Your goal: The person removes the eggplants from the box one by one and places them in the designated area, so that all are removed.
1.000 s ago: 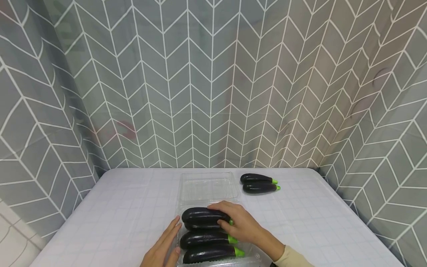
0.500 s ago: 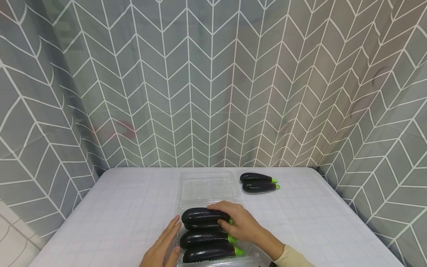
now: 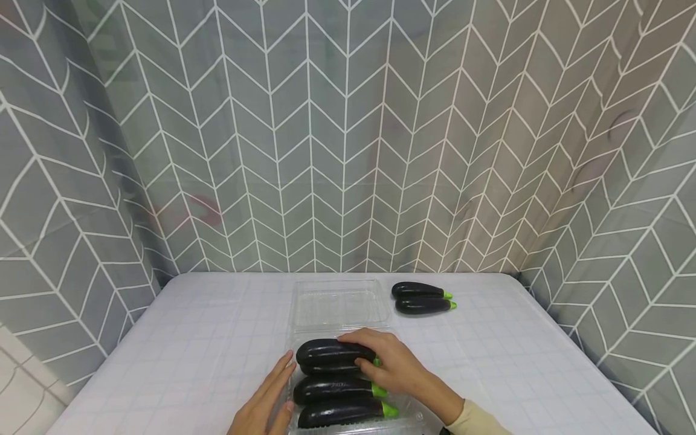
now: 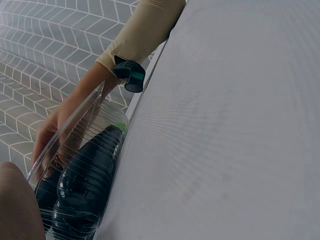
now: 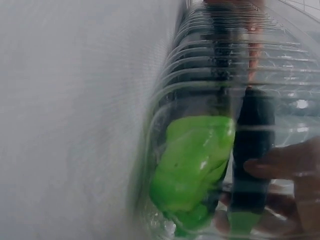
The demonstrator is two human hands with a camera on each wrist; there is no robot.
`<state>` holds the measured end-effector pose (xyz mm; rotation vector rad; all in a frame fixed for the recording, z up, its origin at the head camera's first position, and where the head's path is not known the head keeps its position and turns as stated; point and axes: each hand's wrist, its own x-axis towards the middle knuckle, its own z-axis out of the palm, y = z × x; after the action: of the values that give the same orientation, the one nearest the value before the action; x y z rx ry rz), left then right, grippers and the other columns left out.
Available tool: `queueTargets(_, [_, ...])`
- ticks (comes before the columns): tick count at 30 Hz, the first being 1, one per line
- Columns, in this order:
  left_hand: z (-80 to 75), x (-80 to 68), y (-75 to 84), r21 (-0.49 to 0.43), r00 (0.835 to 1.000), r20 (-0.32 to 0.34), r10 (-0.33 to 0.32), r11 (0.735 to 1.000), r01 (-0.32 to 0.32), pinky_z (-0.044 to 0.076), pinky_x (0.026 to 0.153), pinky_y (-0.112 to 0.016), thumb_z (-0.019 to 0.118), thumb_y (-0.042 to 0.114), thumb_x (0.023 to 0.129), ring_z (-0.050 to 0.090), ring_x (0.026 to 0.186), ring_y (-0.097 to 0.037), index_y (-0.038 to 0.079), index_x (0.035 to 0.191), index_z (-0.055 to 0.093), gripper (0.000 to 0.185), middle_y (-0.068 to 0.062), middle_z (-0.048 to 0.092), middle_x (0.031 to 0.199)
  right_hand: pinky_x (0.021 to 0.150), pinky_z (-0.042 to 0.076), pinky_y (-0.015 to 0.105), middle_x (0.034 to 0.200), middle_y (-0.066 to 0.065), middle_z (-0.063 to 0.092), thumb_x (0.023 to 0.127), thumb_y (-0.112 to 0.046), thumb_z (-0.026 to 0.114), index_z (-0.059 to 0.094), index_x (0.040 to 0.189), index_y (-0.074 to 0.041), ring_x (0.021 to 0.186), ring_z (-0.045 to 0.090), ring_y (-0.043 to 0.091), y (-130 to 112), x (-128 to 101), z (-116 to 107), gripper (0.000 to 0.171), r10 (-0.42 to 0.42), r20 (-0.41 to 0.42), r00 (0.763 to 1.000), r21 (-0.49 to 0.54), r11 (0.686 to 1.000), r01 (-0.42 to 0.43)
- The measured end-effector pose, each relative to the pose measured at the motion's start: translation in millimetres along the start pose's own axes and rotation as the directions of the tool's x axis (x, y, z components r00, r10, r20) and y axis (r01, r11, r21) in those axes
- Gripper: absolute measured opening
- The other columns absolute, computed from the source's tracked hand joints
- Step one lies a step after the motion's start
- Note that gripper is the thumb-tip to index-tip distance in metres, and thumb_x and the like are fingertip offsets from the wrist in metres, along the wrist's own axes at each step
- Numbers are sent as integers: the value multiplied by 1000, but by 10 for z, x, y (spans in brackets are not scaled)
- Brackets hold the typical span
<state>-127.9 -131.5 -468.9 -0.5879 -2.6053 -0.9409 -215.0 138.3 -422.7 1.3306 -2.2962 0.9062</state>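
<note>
1. Our right hand (image 3: 394,365) grips the top dark purple plastic eggplant (image 3: 331,352) in the clear plastic clamshell tray (image 3: 405,415); our flat left hand (image 3: 266,402) steadies the tray.
2. Four look packed; two loose eggplants (image 3: 423,299) lie beyond the tray.

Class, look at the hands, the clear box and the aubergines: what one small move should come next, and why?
Probably the right hand should ease the top aubergine down and let go. Its grip lies over that aubergine, which sits on another in the clear box, above two more. The left hand rests flat against the box's side, steadying it. Two aubergines wait on the table, and the lid lies open.
</note>
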Motion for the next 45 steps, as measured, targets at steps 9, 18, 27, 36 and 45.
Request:
queueTargets(9, [3, -18, 21, -64, 999, 17, -31, 997, 32, 32, 97, -46, 55, 25, 95, 29, 133, -18, 17, 148, 29, 59, 5, 20, 153, 91, 46, 34, 125, -6, 57, 80, 4, 65, 55, 128, -16, 112, 54, 12, -16, -18, -30, 53, 39, -5, 999, 62, 997, -39])
queueTargets(18, [14, -41, 24, -94, 998, 5, -55, 994, 55, 33, 97, -45, 57, 22, 94, 29, 133, -17, 18, 147, 30, 60, 7, 20, 152, 88, 48, 32, 122, -6, 59, 82, 4, 63, 56, 128, -17, 108, 56, 10, -56, 2, -86, 51, 74, 7, 997, 101, 992, -74])
queueTargets(27, [-11, -62, 21, -87, 999, 38, -39, 995, 42, 32, 96, -46, 51, 31, 97, 27, 134, -18, 18, 148, 27, 58, 5, 19, 153, 88, 49, 34, 121, 0, 60, 83, 3, 64, 56, 127, -12, 108, 57, 14, -93, 8, -191, 47, 57, -6, 998, 111, 992, -56])
queueTargets(36, [62, -7, -37, 19, 993, -89, 79, 997, -78, 47, 87, -44, 61, 15, 90, 41, 126, -20, 8, 142, 39, 57, 0, 29, 150, 89, 48, 33, 122, -6, 59, 84, 0, 64, 56, 128, -17, 110, 55, 11, -120, -21, -337, 48, 89, 5, 996, 74, 993, -89])
queueTargets(45, [123, 19, -101, 79, 970, -152, 189, 981, -179, 51, 82, -44, 64, 15, 87, 44, 124, -19, 11, 142, 39, 60, -5, 33, 148, 89, 47, 32, 120, -6, 60, 83, 1, 66, 56, 127, -16, 108, 56, 11, -125, -68, -404, 49, 56, -14, 998, 49, 997, -55])
